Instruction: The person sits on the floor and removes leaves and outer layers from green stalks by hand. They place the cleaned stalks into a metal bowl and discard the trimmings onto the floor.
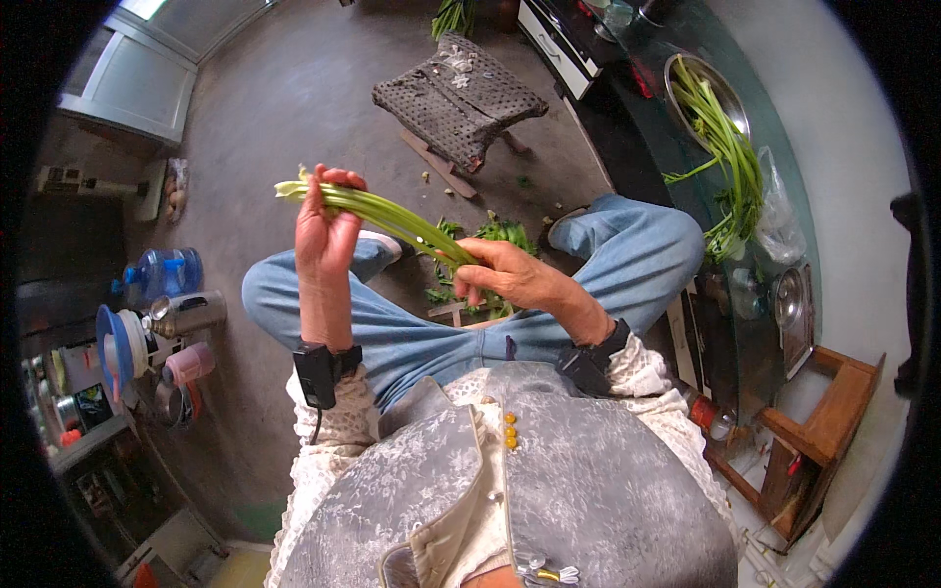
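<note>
A bundle of long green celery stalks (401,222) is held slantwise above my lap. My left hand (329,228) wraps around its pale base end, the cut root end poking out past the fingers. Around the opposite end of the stalks closes my right hand (514,273), thumb on the near side. No leaves show on the bundle, though my right hand covers its tip. Below, torn celery leaves (507,234) are scattered on the floor between my feet.
Ahead stands a low stool with a grey woven cover (463,95). To the right, a glass-topped cabinet (786,184) bears a metal bowl (670,77), more leafy celery (724,140) and a clear plastic bag (779,220). A blue water jug (173,270) and a metal kettle (195,312) are at left.
</note>
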The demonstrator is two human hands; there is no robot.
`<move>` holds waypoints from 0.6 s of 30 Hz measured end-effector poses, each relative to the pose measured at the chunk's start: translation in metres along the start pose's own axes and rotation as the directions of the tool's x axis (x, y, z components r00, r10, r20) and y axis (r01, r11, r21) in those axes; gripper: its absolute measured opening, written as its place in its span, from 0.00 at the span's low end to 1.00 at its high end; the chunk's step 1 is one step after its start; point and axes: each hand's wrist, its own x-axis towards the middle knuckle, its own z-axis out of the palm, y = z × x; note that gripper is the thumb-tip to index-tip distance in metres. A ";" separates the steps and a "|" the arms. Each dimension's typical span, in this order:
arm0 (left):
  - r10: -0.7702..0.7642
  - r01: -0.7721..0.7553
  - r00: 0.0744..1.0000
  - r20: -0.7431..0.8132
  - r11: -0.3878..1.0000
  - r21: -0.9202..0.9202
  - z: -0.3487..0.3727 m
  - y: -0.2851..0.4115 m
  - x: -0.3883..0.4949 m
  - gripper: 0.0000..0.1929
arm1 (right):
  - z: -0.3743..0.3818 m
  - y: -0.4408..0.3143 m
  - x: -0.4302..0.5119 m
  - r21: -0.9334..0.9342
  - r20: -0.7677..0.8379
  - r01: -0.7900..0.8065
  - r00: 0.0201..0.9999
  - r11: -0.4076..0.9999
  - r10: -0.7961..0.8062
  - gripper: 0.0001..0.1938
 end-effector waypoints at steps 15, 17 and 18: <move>0.015 -0.019 0.998 -0.055 0.997 -0.070 -0.052 0.056 0.017 0.12 | 0.001 -0.017 -0.009 0.651 0.168 -0.232 0.973 0.723 0.161 0.20; 0.047 -0.050 0.998 -0.048 0.997 -0.052 -0.060 0.074 0.018 0.11 | -0.001 -0.016 -0.014 0.680 0.159 -0.237 0.971 0.694 0.176 0.21; 0.062 -0.067 0.996 -0.060 0.994 -0.084 -0.063 0.081 0.018 0.10 | -0.002 -0.015 -0.015 0.666 0.135 -0.255 0.965 0.701 0.223 0.21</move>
